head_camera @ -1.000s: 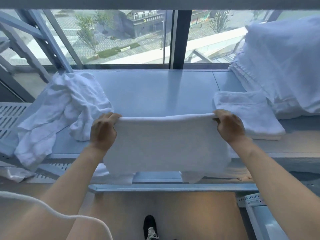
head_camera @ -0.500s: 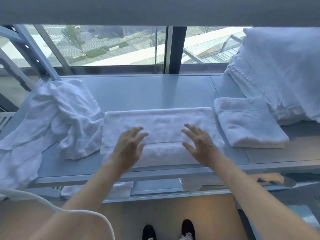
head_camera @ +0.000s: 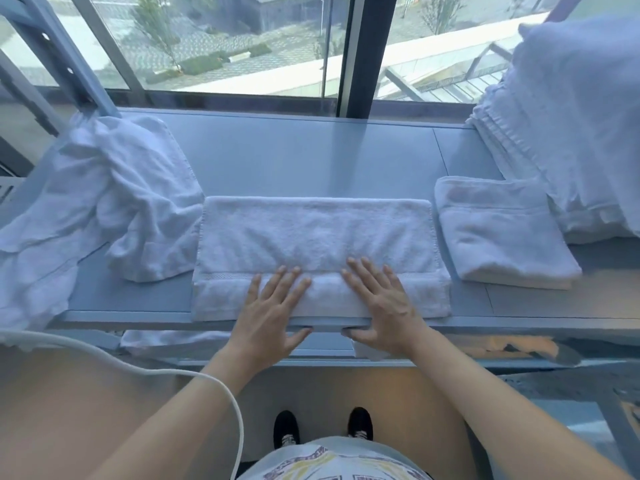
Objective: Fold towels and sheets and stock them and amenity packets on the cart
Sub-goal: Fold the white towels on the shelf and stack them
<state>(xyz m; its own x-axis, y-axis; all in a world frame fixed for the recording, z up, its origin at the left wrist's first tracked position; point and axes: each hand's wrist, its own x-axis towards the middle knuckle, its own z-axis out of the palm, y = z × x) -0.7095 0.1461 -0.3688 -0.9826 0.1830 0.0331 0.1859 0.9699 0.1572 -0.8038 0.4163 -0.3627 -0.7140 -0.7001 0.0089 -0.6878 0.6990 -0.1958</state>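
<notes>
A white towel (head_camera: 317, 237), folded into a long rectangle, lies flat on the grey shelf top (head_camera: 311, 161) in front of me. My left hand (head_camera: 273, 310) rests palm down on its near edge, fingers spread, thumb over the shelf's front lip. My right hand (head_camera: 379, 303) lies the same way just to the right of it. Neither hand grips anything. A smaller folded towel (head_camera: 502, 233) sits to the right. A crumpled heap of white towels (head_camera: 104, 202) lies at the left.
A tall stack of folded white linen (head_camera: 571, 133) fills the far right. A window (head_camera: 225, 39) with a dark upright frame stands right behind the shelf. More white cloth (head_camera: 166, 339) shows on a lower shelf. A white cable (head_camera: 166, 365) crosses the lower left.
I laid the held towel down on the shelf and let go. Both hands have since slid back toward me, flat on the towel's near edge.
</notes>
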